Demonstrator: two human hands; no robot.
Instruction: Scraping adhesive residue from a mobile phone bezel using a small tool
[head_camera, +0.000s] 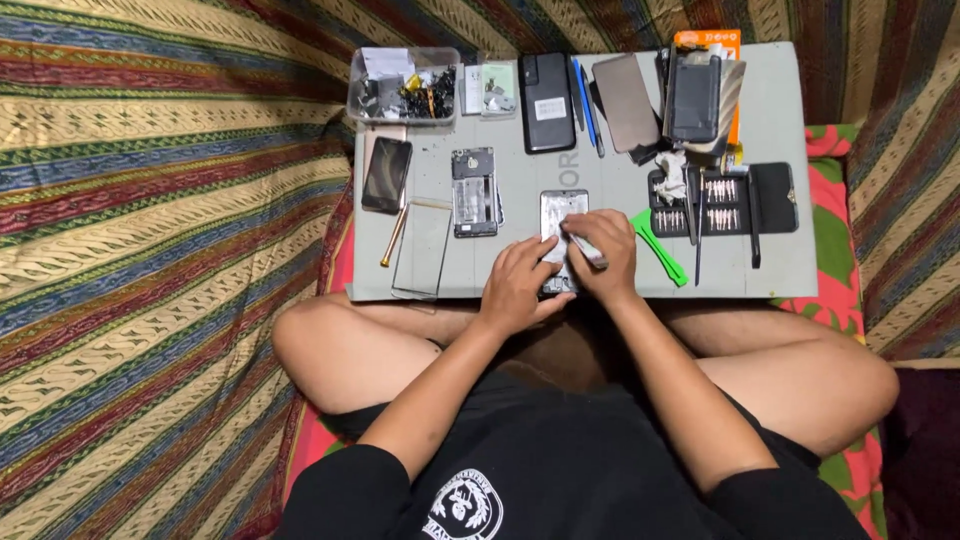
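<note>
The opened smartphone with its back cover off and its pale metal inner frame showing (561, 222) lies upright near the front edge of the grey tabletop (620, 275), just in front of the person's crossed legs. The left hand (517, 287) rests over the phone's lower left part, fingers loosely curled and pressing down on it to hold it steady. The right hand (606, 255) is closed around a slim silver hand tool (585, 248), whose tip points toward the phone's middle; the exact kind of tool is too small to tell. Judging by how things lie, the phone is already stripped of its back and the work is inside it, with no sign yet of it being closed up. Just right of the hands lies a bright green plastic pry tool (660, 250), and beyond it an open black case of screwdriver bits (722, 202). Left of the phone sits a second opened phone body with dark frame (474, 192), then a clear glass panel (422, 250), a thin brass-coloured rod (393, 237) and a dark phone lying screen up (386, 174). Along the far edge stand a clear plastic box of small parts (403, 88), a black phone back with camera block (547, 102), a blue pen-like tool (586, 100) and a grey flat panel (625, 102).
</note>
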